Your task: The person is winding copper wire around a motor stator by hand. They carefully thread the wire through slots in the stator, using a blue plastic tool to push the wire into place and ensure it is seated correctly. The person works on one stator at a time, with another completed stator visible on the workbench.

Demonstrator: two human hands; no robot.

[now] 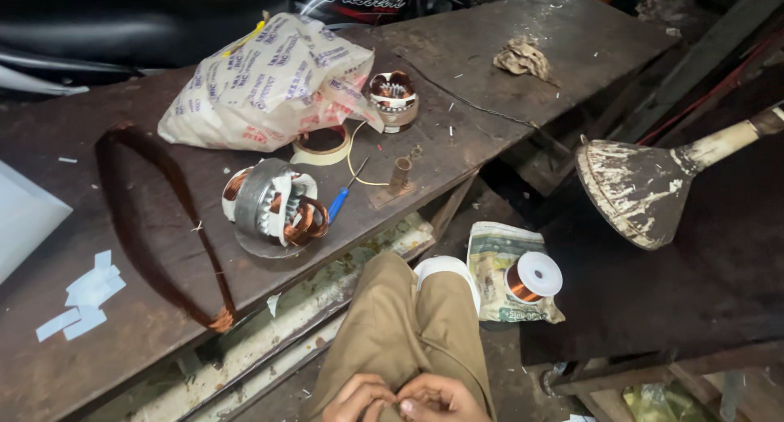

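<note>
My left hand (357, 397) and my right hand (441, 399) meet at the bottom edge, fingertips pinched together over my khaki trouser leg (404, 324); whether they pinch something small I cannot tell. On the dark workbench (490, 55) ahead lies a motor stator (273, 206) with copper windings, on its side. A blue-handled screwdriver (341, 198) rests just right of it. A long loop of copper wire (163, 218) stretches across the bench at left. A spool of copper wire (531, 278) stands on newspaper on the floor, right of my knee.
A printed plastic bag (269, 83), a tape roll (321, 144), a second small stator (393, 99) and a crumpled rag (523, 59) sit farther back. White paper strips (86, 295) lie at left. A paint-splashed cone-shaped lamp shade (637, 189) on an arm juts in from the right.
</note>
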